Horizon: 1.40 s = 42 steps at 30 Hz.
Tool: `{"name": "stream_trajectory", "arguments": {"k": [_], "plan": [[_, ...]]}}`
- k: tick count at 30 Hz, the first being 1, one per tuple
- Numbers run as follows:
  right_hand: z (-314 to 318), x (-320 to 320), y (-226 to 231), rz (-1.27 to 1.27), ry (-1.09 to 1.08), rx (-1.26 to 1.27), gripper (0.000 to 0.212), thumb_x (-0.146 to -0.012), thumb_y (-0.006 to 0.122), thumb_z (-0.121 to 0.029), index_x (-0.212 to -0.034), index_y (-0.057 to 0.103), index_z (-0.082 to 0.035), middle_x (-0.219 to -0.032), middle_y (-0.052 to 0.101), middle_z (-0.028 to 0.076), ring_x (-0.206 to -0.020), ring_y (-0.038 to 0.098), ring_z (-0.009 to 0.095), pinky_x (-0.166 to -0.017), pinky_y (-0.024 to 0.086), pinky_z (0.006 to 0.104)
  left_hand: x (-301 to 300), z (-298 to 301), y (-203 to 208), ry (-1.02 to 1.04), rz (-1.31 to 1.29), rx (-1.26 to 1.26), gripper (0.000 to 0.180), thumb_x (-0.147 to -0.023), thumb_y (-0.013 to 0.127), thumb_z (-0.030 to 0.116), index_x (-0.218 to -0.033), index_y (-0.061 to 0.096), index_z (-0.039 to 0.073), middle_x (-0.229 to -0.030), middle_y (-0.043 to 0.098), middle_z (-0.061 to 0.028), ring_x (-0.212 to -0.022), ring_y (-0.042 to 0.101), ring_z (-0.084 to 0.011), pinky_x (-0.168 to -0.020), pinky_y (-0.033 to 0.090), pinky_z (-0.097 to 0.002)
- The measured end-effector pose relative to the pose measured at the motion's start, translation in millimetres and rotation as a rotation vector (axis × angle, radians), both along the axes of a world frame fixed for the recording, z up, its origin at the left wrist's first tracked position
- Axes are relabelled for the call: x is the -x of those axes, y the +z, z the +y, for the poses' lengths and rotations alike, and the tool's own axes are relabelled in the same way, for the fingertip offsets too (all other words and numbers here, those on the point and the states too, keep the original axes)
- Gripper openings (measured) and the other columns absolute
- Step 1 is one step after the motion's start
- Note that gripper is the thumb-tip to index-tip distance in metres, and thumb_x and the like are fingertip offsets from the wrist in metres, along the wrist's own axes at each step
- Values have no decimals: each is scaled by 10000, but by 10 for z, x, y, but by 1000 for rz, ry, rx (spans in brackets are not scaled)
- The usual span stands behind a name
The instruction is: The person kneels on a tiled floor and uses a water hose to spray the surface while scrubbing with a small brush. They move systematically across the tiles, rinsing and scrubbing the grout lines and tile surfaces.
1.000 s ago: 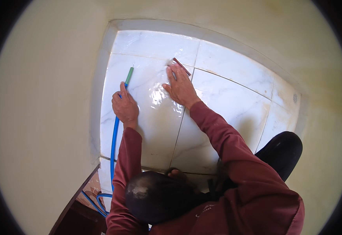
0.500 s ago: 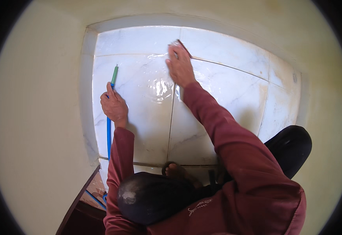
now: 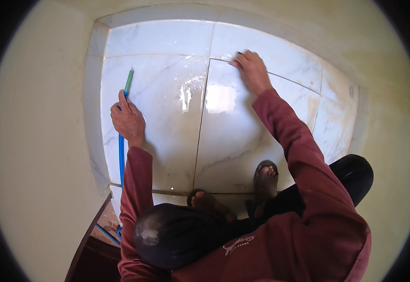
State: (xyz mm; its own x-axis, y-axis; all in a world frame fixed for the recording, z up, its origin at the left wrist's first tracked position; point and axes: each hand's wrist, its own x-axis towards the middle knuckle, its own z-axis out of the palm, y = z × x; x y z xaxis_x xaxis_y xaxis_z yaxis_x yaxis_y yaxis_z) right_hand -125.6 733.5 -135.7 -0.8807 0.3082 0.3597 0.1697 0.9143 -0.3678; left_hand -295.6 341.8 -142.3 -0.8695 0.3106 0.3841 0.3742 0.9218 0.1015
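Your left hand [image 3: 128,120] had its fingers wrapped round the blue hose [image 3: 121,160], index finger stretched along it toward the green end piece [image 3: 129,81]. End piece pointed away from you, tilted slightly right, over the left part of the white marbled floor [image 3: 167,150]. Hose ran back beside your left sleeve [image 3: 136,183], then out of sight behind it. More blue hose showed at lower left, past the dark brown edge [image 3: 85,242], above patterned tiles [image 3: 111,216].

Your right hand [image 3: 252,68] was farther out, over the dark seam [image 3: 289,81] below the far row of tiles. Fingers were curled in on a small dark item [image 3: 239,53]; only its end stuck out, hand hid the rest, so can't tell what it was.

Floor was wet between your hands: rippled water [image 3: 188,91], with a bright reflection [image 3: 220,98] to its right. Brownish stains showed toward the right side. Round drain [image 3: 351,90] sat in the far right corner.

You were low, knees bent, both sandaled feet on the tiles: right foot [image 3: 266,181] forward, left foot [image 3: 201,199] by the near seam.
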Motion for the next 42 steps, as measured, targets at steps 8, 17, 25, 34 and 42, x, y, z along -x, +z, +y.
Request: {"name": "stream_trajectory", "arguments": {"k": [8, 17, 25, 34, 42], "plan": [[-337, 344, 74, -2, -72, -14, 127, -836, 692, 2, -880, 748, -104, -894, 658, 119, -829, 622, 363, -779, 522, 463, 21, 46, -36, 25, 23, 31, 456, -1014, 673, 156, -1461, 622, 231, -1041, 595, -111, -933, 634, -305, -805, 539, -448], [-322, 336, -38, -35, -160, 35, 43, -859, 712, -85, -831, 735, -107, -861, 661, 113, -765, 634, 351, -727, 517, 478, 35, 75, -33, -3, 35, 32, 467, -1007, 671, 155, -1467, 618, 217, -1055, 613, -121, -941, 640, -321, -798, 546, -462], [303, -980, -291, 184, -464, 186, 103, -921, 709, -23, -931, 785, -93, -885, 697, 134, -941, 673, 350, -854, 534, 476, 21, -49, -4, 7, -1, 15, 453, -1026, 655, 186, -1474, 617, 242, -1072, 624, -117, -965, 650, -328, -824, 548, -471], [-642, -163, -41, 113, -270, 42, 280, -922, 710, -118, -1184, 668, -30, -1098, 642, 191, -1109, 635, 395, -1002, 512, 503, 24, -25, -30, -6, -22, 28, 432, -1039, 635, 184, -1468, 613, 229, -1069, 619, -130, -960, 647, -333, -819, 544, -477], [1020, -1736, -479, -142, -789, -152, 485, -1009, 666, -306, -1355, 604, 29, -1301, 603, 249, -1217, 595, 427, -1051, 492, 507, 79, -99, -48, 38, 2, 70, 466, -1048, 622, 195, -1508, 571, 254, -1104, 622, -133, -991, 653, -329, -832, 553, -467]]}}
